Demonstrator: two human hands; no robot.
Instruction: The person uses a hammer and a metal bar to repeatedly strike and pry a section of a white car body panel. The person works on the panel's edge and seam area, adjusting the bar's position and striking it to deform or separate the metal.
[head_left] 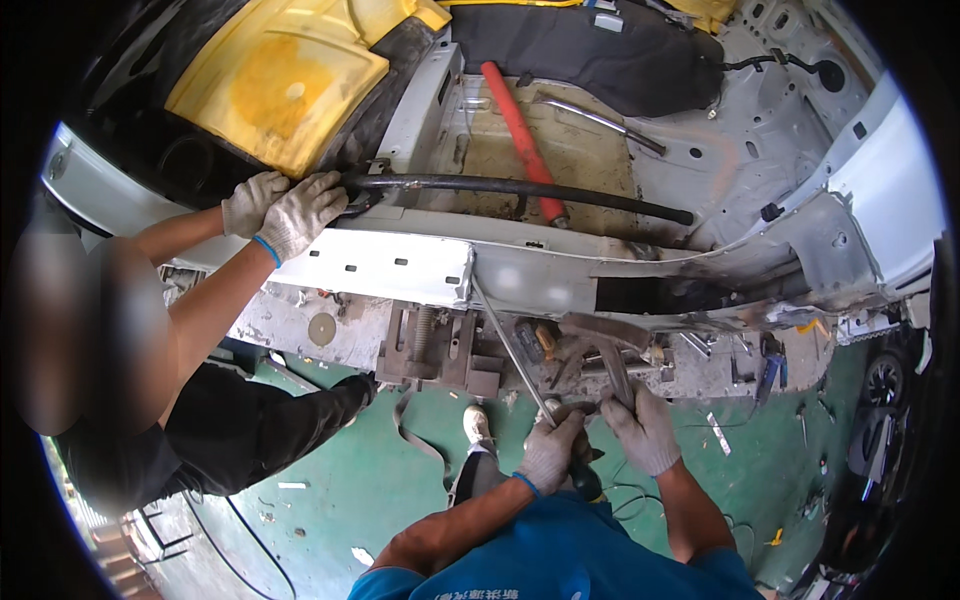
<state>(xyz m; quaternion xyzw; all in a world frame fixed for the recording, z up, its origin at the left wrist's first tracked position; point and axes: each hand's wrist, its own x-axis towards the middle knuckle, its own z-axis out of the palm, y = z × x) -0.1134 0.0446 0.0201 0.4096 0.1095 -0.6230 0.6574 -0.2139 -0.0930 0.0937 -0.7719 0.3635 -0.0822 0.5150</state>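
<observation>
My left hand [550, 450], in a knit glove, grips a long metal rod [510, 346] whose upper end rests at the right edge of the white slotted panel [370, 268]. A dark green handle [588, 483] shows just below that hand. My right hand [643, 432], also gloved, is closed on the shaft of a hammer [600, 328], its head just below the car body's sill [520, 280]. Clamp blocks [420, 345] sit under the panel.
A co-worker at left has both gloved hands [290, 215] on a long black bar [520, 188] across the body. A red cylinder [520, 130] and steel bar [610, 125] lie inside. Tools [770, 365] lie on the bench; hoses [625, 500] and scraps [718, 432] lie on the floor.
</observation>
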